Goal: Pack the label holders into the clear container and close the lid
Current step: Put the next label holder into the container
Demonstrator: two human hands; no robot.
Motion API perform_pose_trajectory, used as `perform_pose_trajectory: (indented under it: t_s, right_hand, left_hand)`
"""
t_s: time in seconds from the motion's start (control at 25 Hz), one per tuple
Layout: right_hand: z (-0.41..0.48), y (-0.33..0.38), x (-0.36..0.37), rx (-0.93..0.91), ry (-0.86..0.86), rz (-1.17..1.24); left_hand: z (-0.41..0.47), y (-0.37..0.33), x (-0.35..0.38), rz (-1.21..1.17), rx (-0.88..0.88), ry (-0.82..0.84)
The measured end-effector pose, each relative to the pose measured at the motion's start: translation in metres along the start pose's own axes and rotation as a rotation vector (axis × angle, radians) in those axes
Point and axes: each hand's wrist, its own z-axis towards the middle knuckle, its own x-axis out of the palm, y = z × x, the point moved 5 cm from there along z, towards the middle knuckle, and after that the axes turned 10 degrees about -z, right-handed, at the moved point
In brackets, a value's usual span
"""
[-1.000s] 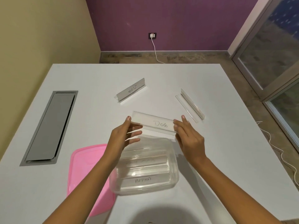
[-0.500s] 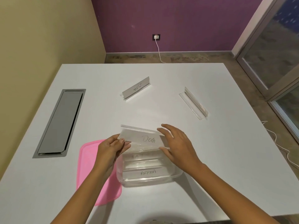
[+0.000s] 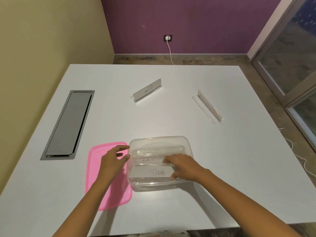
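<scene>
The clear container (image 3: 159, 141) stands on the white table near me, uncovered. Inside it lies the label holder marked DOG (image 3: 153, 172), with another holder marked BAT (image 3: 147, 160) behind it. My right hand (image 3: 183, 165) reaches into the container and pinches the right end of the DOG holder. My left hand (image 3: 113, 159) hovers with fingers apart at the container's left wall, over the pink lid (image 3: 95, 170), which lies flat beside the container. Farther back on the table are the ZEBRA label holder (image 3: 147, 90) and a clear label holder (image 3: 206, 106).
A grey cable hatch (image 3: 68, 124) is set into the table (image 3: 222, 168) at the left. A yellow wall runs along the left, a purple wall with a socket and white cable (image 3: 168, 38) at the back. Glass doors stand at the right.
The DOG holder has gone from in front of me, held by both hands, down into the container. My left hand has let go of it and moved off to the left.
</scene>
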Motion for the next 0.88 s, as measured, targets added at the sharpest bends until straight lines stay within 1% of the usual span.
perform_pose_trajectory:
  t_s: [0.16, 0.4, 0.52, 0.56, 0.6, 0.72, 0.8, 0.88]
  right_hand:
    - [0.009, 0.0, 0.014, 0.002, 0.027, -0.012]
    - [0.007, -0.003, 0.018, 0.031, 0.013, -0.007]
    - [0.004, 0.001, 0.015, 0.011, 0.007, -0.008]
    - [0.002, 0.002, 0.011, -0.004, -0.022, -0.02]
    - [-0.001, 0.003, 0.004, -0.02, -0.086, -0.029]
    - [-0.008, -0.004, -0.03, -0.014, -0.392, 0.006]
    - [-0.006, -0.022, -0.051, 0.053, -0.551, 0.073]
    - [0.001, -0.05, -0.069, 0.153, -0.683, 0.151]
  left_hand:
    - [0.003, -0.003, 0.018, 0.036, 0.091, -0.008]
    - [0.01, -0.007, 0.025, 0.089, 0.193, -0.058]
    - [0.015, -0.014, 0.027, 0.093, 0.234, -0.064]
    - [0.017, -0.017, 0.029, 0.094, 0.244, -0.058]
    - [0.021, -0.019, 0.031, 0.098, 0.254, -0.048]
    - [0.029, -0.027, 0.04, 0.12, 0.274, -0.039]
    - [0.035, -0.031, 0.044, 0.122, 0.291, -0.042]
    - [0.04, -0.036, 0.051, 0.142, 0.316, -0.008]
